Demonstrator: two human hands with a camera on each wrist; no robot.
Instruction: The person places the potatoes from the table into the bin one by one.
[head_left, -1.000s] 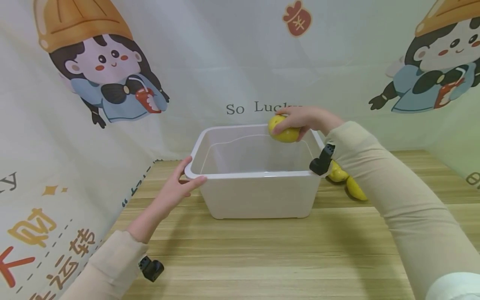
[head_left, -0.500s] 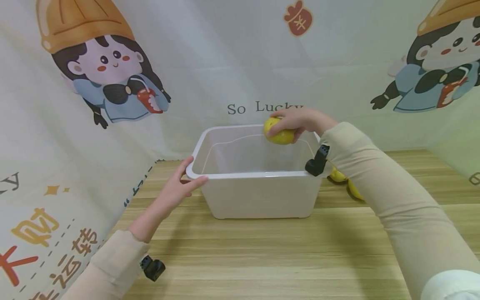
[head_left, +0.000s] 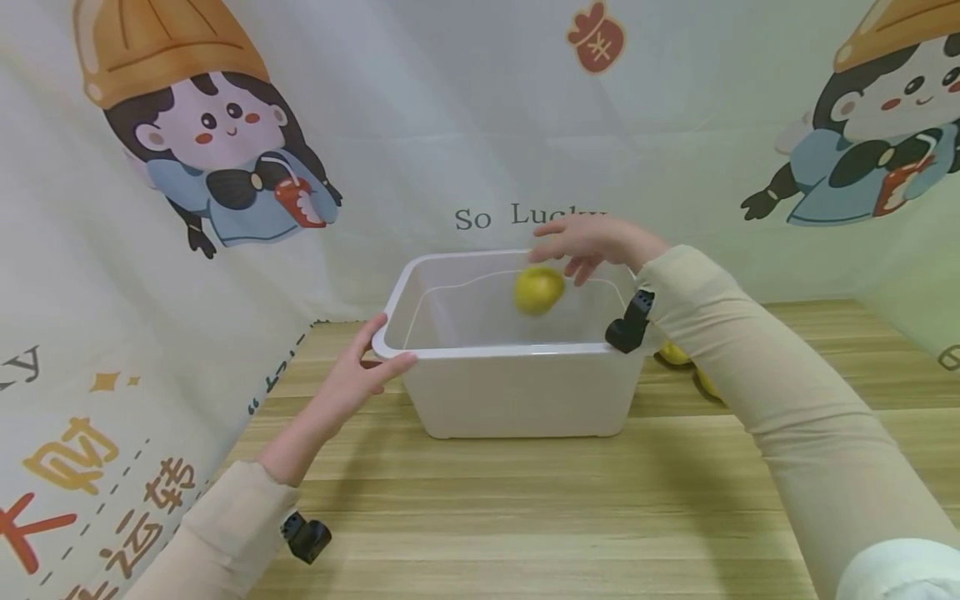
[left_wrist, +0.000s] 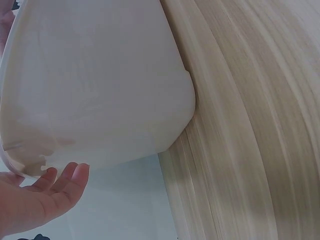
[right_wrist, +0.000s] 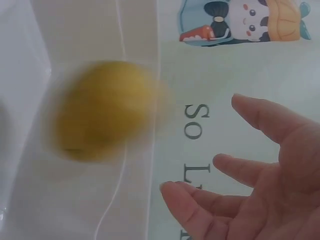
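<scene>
A yellow, lemon-like fruit [head_left: 538, 290] is in mid-air inside the mouth of a white plastic bin [head_left: 517, 392]; it is blurred in the right wrist view. My right hand [head_left: 592, 242] is just above and to the right of the fruit, apart from it, fingers spread and holding nothing. At the bin's front left corner my left hand [head_left: 360, 367] grips the rim, thumb along the front edge and fingers at the left side. In the left wrist view, the fingers [left_wrist: 70, 187] curl beneath the rim. The bin's floor is hidden by its front wall.
More yellow fruit [head_left: 675, 354] lies on the wooden table [head_left: 525, 517] to the right of the bin, partly hidden by my right sleeve [head_left: 795, 392]. A printed cloth [head_left: 420, 125] hangs behind and along the sides.
My right hand has moved slightly left over the bin and let go of the yellow fruit, which is now dropping below it. The left hand stays on the rim.
</scene>
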